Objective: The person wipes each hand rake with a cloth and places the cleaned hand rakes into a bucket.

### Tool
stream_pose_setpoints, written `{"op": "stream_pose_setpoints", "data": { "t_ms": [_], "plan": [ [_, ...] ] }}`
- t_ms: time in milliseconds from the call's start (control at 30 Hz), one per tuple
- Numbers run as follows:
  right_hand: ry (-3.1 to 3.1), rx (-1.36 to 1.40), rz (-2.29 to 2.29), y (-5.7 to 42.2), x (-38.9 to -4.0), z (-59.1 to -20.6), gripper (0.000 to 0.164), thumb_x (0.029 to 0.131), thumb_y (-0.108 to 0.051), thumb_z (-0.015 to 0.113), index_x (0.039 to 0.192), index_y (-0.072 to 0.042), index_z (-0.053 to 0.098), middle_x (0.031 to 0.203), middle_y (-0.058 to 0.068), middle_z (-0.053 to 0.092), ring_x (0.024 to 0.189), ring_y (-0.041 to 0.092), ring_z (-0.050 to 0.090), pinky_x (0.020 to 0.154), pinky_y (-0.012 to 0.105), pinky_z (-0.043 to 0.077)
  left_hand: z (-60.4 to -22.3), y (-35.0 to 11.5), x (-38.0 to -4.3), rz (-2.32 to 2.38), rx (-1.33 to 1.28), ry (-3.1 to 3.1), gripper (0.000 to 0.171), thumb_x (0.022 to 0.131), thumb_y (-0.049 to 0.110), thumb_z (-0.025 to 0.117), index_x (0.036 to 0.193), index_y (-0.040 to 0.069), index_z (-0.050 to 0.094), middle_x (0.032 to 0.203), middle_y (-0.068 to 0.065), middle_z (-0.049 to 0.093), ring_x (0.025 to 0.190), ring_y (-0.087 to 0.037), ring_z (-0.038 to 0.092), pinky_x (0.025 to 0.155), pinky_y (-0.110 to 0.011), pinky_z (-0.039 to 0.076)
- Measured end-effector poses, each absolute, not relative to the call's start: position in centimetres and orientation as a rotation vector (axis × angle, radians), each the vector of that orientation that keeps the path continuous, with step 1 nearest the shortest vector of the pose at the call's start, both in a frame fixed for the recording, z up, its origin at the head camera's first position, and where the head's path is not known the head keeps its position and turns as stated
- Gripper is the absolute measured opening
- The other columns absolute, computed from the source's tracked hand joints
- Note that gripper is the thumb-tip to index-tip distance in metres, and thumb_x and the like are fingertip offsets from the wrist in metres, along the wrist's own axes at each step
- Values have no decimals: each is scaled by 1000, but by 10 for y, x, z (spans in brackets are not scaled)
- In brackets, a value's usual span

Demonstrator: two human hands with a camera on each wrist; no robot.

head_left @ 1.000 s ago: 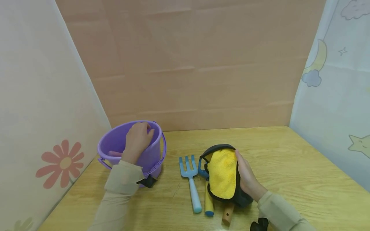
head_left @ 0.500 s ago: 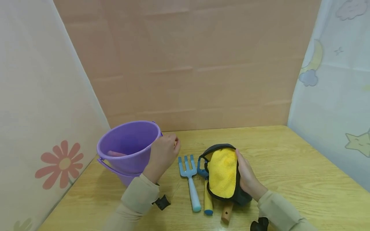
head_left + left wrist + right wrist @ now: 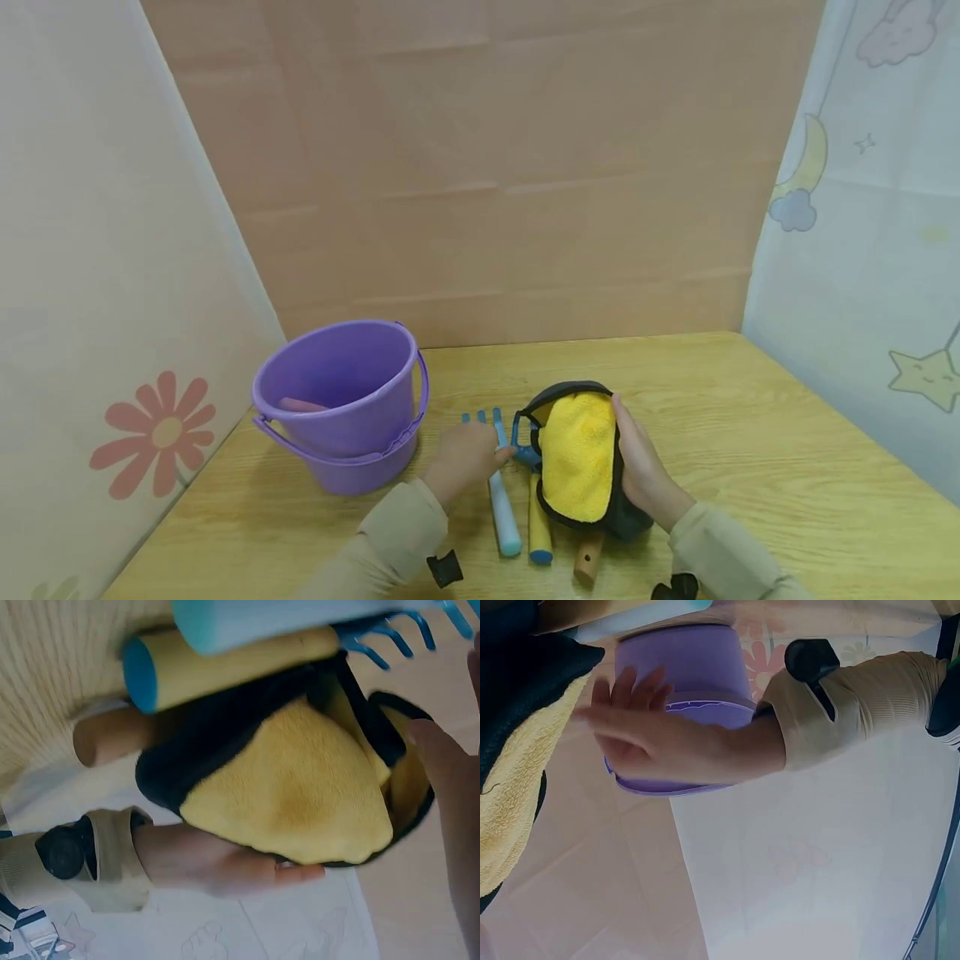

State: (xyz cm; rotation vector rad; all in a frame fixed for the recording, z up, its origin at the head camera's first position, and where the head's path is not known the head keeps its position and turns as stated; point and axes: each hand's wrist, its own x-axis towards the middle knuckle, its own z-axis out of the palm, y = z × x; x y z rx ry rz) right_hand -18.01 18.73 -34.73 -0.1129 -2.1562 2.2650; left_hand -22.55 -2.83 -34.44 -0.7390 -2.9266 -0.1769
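My right hand (image 3: 641,462) grips the right side of a dark pouch-like item (image 3: 626,521) with a fuzzy yellow face (image 3: 577,454), tilted leftward. In the left wrist view, that hand (image 3: 217,859) lies along the item's edge. My left hand (image 3: 465,458) is over a light-blue hand fork (image 3: 504,517), hiding part of its tines and neck. Its loosely spread fingers hold nothing in the right wrist view, where the hand (image 3: 649,735) overlaps the bucket. A yellow handle with a blue end (image 3: 540,525) and a wooden handle (image 3: 588,557) stick out from under the pouch-like item.
A purple bucket (image 3: 352,454) stands at the left with its handle hanging down in front. A pink piece (image 3: 302,405) shows inside it. Brown paper (image 3: 487,167) rises at the back of the wooden table (image 3: 750,467), with white printed sheets (image 3: 150,250) along both sides.
My left hand has come out of the bucket and moved right and toward me, over the hand fork. The right hand keeps holding the pouch-like item in the same place.
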Motion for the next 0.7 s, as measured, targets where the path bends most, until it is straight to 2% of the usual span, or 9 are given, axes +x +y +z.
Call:
{"op": "stream_pose_setpoints", "data": {
  "t_ms": [67,100,200,233,300,333,433,600,700],
  "plan": [
    [-2153,-111,2266,187,-180,-348,80,93,-58,22,142,-7,-15,147,9,-26,133,29,-25,106,50,-10,-352,-25,-226,-171,-674,-3049,50,89,50,52,67,5,58,62,-1,55,47,-12,46,42,-24,34],
    [-2153,-107,2266,187,-180,-348,80,94,-57,22,142,-7,-15,147,9,-26,133,29,-25,106,50,-10,-356,-24,-225,-169,-641,-3095,54,88,53,49,78,2,63,72,-5,61,52,-16,52,45,-28,38],
    [-2144,-106,2270,188,-180,-349,79,94,-56,22,143,-6,-15,148,9,-25,133,29,-24,107,49,-10,-367,-20,-225,-154,-547,-3191,64,88,61,40,92,4,66,89,-11,64,61,-21,57,53,-34,44],
    [-2142,-106,2273,188,-180,-349,79,94,-56,22,143,-6,-14,148,9,-24,133,29,-24,107,49,-10,-370,-19,-225,-142,-529,-3210,67,88,64,36,90,5,67,88,-11,64,61,-21,57,53,-34,44],
    [-2145,-112,2272,188,-180,-350,79,94,-57,22,143,-6,-14,148,9,-24,133,29,-24,107,49,-9,-375,-18,-224,-142,-507,-3240,68,87,67,31,68,9,62,68,-7,57,54,-18,52,51,-32,42],
    [-2145,-116,2274,189,-180,-350,79,94,-57,22,143,-6,-14,148,9,-23,134,29,-23,107,49,-9,-377,-18,-224,-154,-501,-3243,68,87,68,31,63,11,59,63,-5,55,51,-17,50,50,-31,40],
    [-2142,-122,2282,189,-181,-349,79,94,-58,22,143,-7,-14,148,9,-23,134,29,-23,107,50,-10,-380,-16,-225,-161,-496,-3222,66,85,70,32,60,13,55,60,-2,51,50,-15,47,49,-31,39],
    [-2128,-118,2302,190,-181,-349,78,94,-56,22,143,-7,-14,149,7,-23,134,27,-23,107,48,-9,-384,-16,-225,-235,-442,-3223,69,81,73,35,61,11,58,60,-3,52,51,-15,47,48,-30,39],
    [-2121,-117,2308,190,-180,-349,78,94,-56,23,143,-7,-13,149,7,-22,134,26,-22,108,47,-7,-385,-18,-226,-312,-424,-3235,63,82,68,43,60,11,58,59,-3,51,51,-15,46,47,-30,38]
  ]
}}
